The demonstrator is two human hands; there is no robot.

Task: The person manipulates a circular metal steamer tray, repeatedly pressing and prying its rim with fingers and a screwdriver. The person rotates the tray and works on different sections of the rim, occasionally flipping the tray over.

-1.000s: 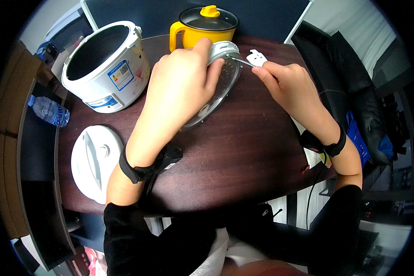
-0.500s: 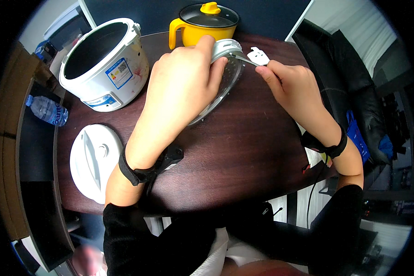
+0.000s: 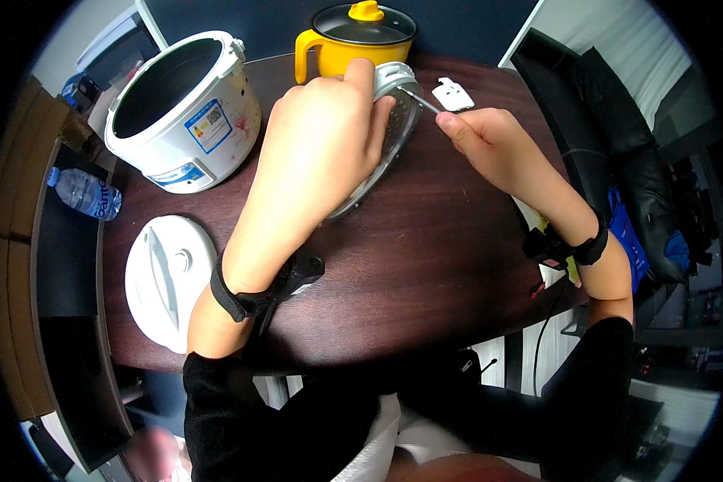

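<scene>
My left hand [image 3: 321, 132] is closed on the upper edge of a round rice cooker lid part [image 3: 402, 120], tilted up on its side, with a grey metal disc and a white hinge-like rim. Much of it is hidden behind that hand. My right hand [image 3: 490, 145] is closed round a screwdriver [image 3: 423, 101]; only its thin metal shaft shows, and its handle is hidden in the fist. The shaft's tip reaches the lid part's rim beside my left thumb. Just beyond the right hand lies a small white plastic piece [image 3: 453, 95] on the table.
A white rice cooker body [image 3: 245, 104] stands open at the back left. Near the left edge lies its white outer cover [image 3: 157, 281]. A yellow pot [image 3: 337, 60] with a glass lid is at the back of the dark wooden table [image 3: 426, 257]. A water bottle [image 3: 84, 193] sits left.
My right hand has shifted slightly left and down, and more of the screwdriver shaft shows at a steeper slant. The left hand keeps its hold on the lid part, which is turned slightly.
</scene>
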